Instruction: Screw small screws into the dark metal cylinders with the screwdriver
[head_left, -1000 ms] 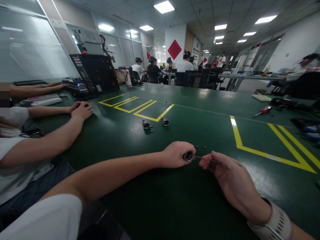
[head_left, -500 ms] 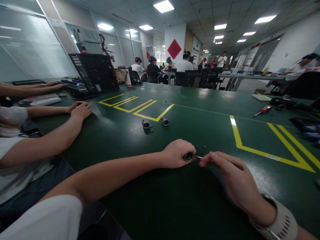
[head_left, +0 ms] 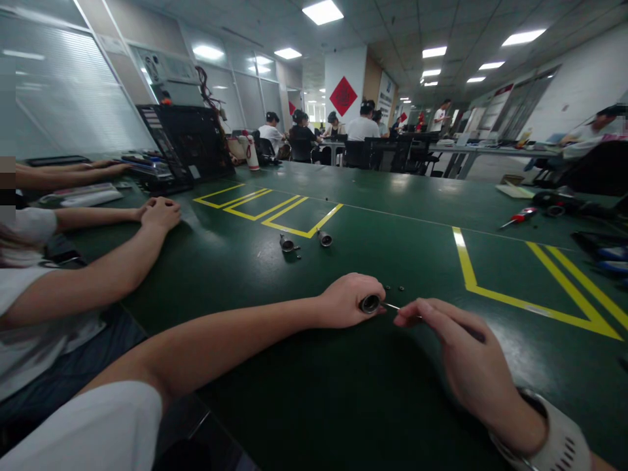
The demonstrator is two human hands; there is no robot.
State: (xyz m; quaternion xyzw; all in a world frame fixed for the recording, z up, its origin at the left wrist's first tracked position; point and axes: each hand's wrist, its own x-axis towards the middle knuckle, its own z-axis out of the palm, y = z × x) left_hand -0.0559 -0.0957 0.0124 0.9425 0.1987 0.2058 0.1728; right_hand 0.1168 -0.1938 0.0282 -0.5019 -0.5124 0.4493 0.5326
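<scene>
My left hand is wrapped round a small hollow metal cylinder, its round open end facing me. Between the pinched fingers of my right hand is a thin metal rod, possibly a hex key. The rod's far tip meets the right side of the cylinder, though the exact contact is hidden by my left fingers. Just beyond my hands lie two tiny dark nut-like pieces. Farther off are two similar metal cylinders, one on the left and one on the right, with small bits beside the left one.
Yellow tape marks outlines on the green table. A red-handled screwdriver lies at the far right near dark tools. To my left, a co-worker's clasped hands rest on the table. A black case stands behind them.
Both hands keep their holds in nearly the same place. The view has shifted very slightly; no clear movement of the cylinder or rod shows.
</scene>
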